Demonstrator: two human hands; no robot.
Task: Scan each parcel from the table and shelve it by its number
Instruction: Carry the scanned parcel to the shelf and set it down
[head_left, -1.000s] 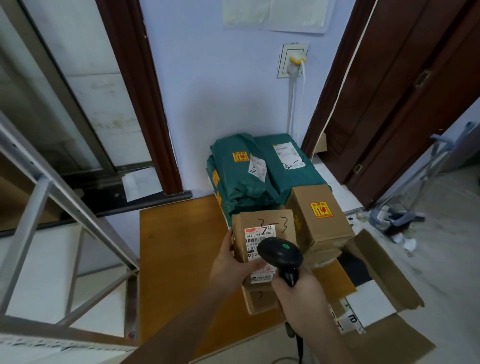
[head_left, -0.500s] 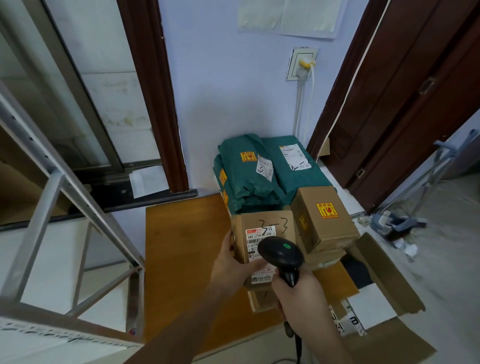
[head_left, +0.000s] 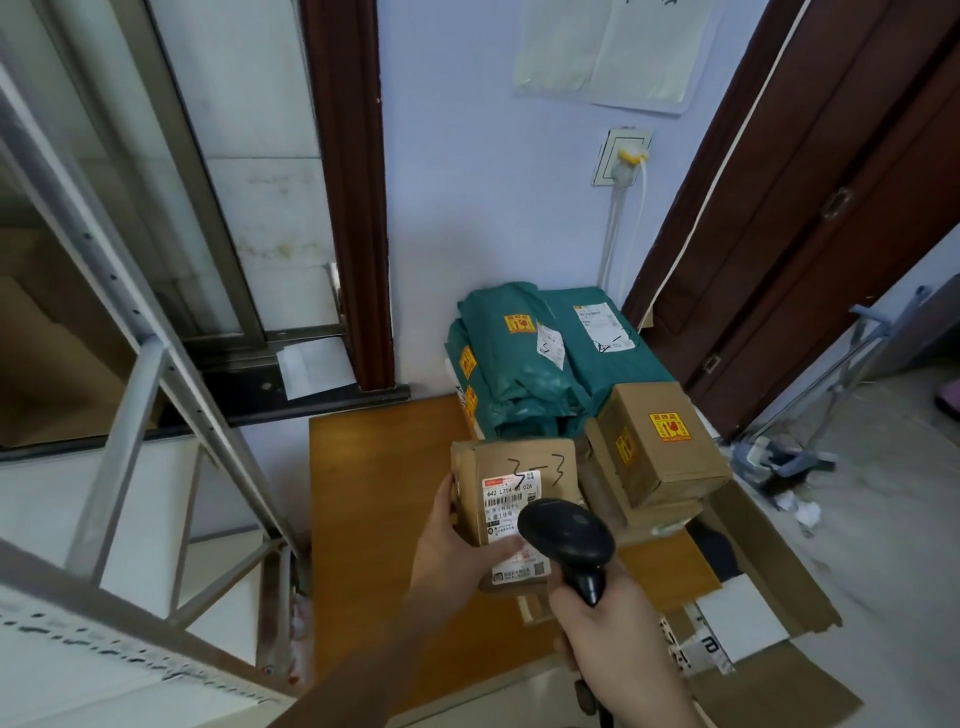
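Wooden table (head_left: 384, 499), green mailers (head_left: 524, 374) behind held box (head_left: 519, 478), scanner (head_left: 569, 535) over label

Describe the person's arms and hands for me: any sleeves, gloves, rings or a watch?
Both forearms are bare as far as the frame shows; no sleeves reach into view. The left hand and right hand wear no gloves, and no ring, watch or wristband shows on either.

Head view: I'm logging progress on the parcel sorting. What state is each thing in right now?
Left hand: grips the box marked 3-3.
Box marked 3-3: held up, label facing the scanner.
Right hand: grips the scanner.
Scanner: aimed at the label.
Green bags: piled on the table.
Stickered box: stacked, sealed.
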